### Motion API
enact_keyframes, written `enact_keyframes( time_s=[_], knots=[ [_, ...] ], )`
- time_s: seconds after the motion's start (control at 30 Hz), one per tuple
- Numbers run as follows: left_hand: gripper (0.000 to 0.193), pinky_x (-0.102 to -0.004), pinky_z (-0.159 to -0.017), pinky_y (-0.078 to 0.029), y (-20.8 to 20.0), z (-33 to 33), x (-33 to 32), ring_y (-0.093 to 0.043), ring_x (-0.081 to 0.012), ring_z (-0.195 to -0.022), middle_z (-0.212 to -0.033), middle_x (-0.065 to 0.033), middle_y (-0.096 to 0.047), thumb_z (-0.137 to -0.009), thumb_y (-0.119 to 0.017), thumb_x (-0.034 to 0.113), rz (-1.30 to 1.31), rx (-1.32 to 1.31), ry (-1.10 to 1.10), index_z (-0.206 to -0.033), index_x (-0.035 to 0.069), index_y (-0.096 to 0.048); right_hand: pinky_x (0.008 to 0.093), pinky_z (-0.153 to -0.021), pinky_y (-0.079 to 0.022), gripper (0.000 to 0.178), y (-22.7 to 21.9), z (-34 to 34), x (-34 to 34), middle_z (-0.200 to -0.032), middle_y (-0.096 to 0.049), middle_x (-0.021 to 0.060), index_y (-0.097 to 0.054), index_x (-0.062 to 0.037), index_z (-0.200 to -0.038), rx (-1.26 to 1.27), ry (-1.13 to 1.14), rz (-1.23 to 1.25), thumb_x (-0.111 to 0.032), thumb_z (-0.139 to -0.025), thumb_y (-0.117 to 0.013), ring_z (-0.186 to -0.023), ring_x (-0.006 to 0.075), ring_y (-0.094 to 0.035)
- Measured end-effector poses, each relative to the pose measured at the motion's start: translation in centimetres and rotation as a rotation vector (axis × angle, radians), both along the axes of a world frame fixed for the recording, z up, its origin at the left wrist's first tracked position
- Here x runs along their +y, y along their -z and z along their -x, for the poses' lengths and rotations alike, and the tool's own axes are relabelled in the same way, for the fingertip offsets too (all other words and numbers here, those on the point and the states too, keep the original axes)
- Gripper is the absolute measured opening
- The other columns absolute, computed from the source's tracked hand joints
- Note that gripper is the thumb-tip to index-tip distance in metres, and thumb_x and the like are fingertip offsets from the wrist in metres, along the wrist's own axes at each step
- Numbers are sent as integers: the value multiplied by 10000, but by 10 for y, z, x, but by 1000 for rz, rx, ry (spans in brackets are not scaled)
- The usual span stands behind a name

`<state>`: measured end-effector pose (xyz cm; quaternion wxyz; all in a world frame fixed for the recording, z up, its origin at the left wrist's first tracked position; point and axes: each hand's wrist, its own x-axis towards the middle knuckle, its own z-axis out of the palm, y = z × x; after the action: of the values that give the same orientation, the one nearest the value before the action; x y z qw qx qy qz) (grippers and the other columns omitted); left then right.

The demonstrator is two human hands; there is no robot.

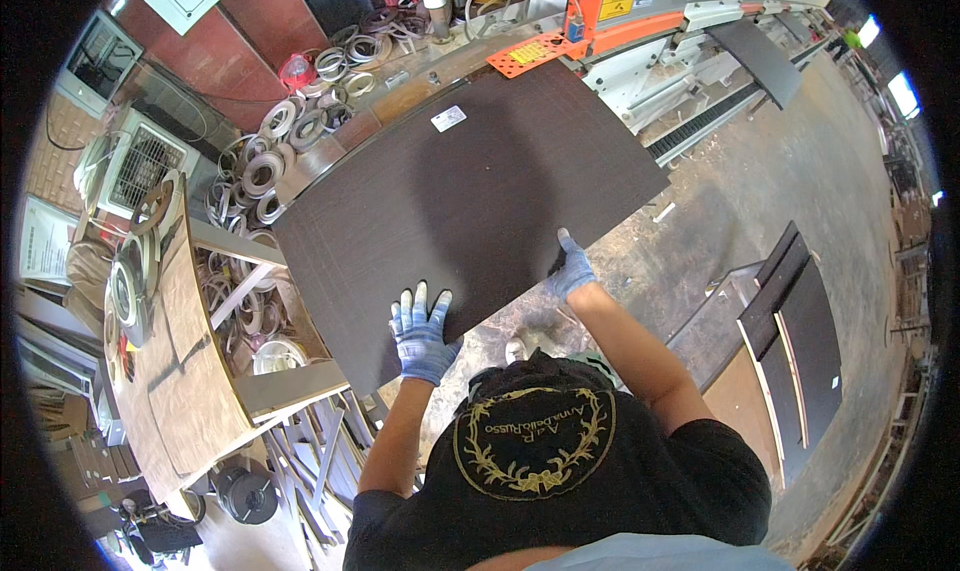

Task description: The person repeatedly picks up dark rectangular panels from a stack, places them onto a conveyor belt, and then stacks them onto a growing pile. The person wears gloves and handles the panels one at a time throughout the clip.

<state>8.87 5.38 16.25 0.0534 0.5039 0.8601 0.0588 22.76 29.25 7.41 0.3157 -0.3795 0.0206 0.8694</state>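
Note:
A large dark brown panel point(380, 231) lies in front of me, its far side along the orange and white machine point(640, 31). A small white label point(448, 118) sits near its far edge. My left hand point(424, 343), in a blue and white glove, rests flat on the panel's near left part with fingers spread. Farther right, my right hand point(572, 269), gloved alike, grips the panel's near edge. Its thumb lies on top, while the other fingers are mostly hidden at the edge. My shadow falls across the middle of the panel.
Rolls of edge-banding point(265, 171) crowd the left and back. A wooden table point(180, 361) stands at the left, above thin offcut strips point(325, 451). More dark panels point(800, 341) are stacked at the right. Another dark piece point(755, 61) lies farther along the machine.

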Motion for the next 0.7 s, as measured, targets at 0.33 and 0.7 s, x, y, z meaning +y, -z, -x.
enact_keyframes(
  time_s=[0.33, 0.7],
  knots=[
    [732, -475, -1005, -249, -5, 53, -50, -335, -384, -1191, -1268, -200, -399, -561, -751, 368, -383, 160, -401, -1185, 107, -469, 407, -706, -469, 337, 19, -48, 53, -907, -608, 67, -488, -87, -1078, -135, 66, -184, -197, -780, -600, -818, 246, -554],
    [518, -317, -934, -344, 75, 124, -127, -444, -198, -1059, -1217, -50, -461, -823, -585, 186, -1072, -1068, -799, -1281, 75, -371, 269, -580, -445, 278, -7, -128, 222, -803, -626, 26, -633, -56, -966, -951, -116, -962, -267, -786, -626, -695, 132, -560]
  ],
)
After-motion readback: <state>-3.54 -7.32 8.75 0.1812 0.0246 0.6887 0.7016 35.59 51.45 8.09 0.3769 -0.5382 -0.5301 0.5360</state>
